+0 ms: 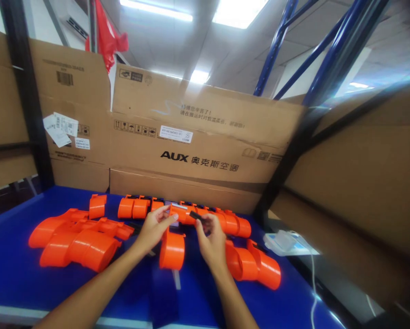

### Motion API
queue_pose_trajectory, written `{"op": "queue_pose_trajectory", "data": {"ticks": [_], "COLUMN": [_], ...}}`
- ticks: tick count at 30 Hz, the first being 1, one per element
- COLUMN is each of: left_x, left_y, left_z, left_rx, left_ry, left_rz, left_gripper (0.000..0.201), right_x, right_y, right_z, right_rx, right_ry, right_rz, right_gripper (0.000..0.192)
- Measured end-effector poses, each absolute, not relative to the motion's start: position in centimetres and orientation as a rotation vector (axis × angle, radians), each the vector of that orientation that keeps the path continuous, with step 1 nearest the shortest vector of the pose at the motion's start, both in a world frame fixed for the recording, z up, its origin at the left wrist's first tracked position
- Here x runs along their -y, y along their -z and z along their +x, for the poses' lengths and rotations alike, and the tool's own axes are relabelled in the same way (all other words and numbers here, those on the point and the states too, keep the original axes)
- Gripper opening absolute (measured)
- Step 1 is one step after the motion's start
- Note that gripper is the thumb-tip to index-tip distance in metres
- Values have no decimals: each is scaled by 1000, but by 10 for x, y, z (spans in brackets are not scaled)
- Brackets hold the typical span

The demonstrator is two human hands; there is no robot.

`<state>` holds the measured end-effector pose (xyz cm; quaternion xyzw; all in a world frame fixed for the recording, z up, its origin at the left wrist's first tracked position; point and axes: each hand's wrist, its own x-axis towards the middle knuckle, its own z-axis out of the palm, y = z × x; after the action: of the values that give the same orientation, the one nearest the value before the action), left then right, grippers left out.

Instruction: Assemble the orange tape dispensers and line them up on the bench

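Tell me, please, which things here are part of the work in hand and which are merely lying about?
In hand: left hand, right hand, small dark piece, orange part.
Lying about: orange parts at left, white packet, cardboard boxes.

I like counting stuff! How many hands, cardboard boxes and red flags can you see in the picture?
Hands: 2, the left hand and the right hand, both touching orange plastic parts
Cardboard boxes with printed labels at the back: 2, the big box and the box on the left
Red flags: 1
Total: 5
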<state>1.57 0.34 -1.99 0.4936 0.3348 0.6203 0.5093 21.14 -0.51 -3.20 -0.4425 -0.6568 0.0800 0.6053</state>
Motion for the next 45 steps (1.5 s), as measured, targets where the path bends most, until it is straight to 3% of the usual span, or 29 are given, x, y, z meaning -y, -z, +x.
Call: {"op": "queue_pose_trajectory", "data": {"ticks": [3,8,30,39,45], "left_x": [-2,4,6,6,7], "left_y": [24,23,25,36,40], "left_z": [19,24,25,27,31], "left_rx": [-821,-787,-763,-777,-832], "left_ry": [-1461,-1418,-1405,-1290,-1334], "left_rz": [1256,1285,1273,1294,1311], "left_gripper": [52,51,50,68,56], "right_x": [9,21,22,26,26], "right_y": [25,15,13,13,16], "right_z": [214,207,203,204,204], "right_rx": [1413,1612,1755,1844,1878], "right_ry": [-171,-110,-70,10,89], "right_rz": [-959,-925,-874,-853,-851], "right_gripper": [35,23,28,29,31]}}
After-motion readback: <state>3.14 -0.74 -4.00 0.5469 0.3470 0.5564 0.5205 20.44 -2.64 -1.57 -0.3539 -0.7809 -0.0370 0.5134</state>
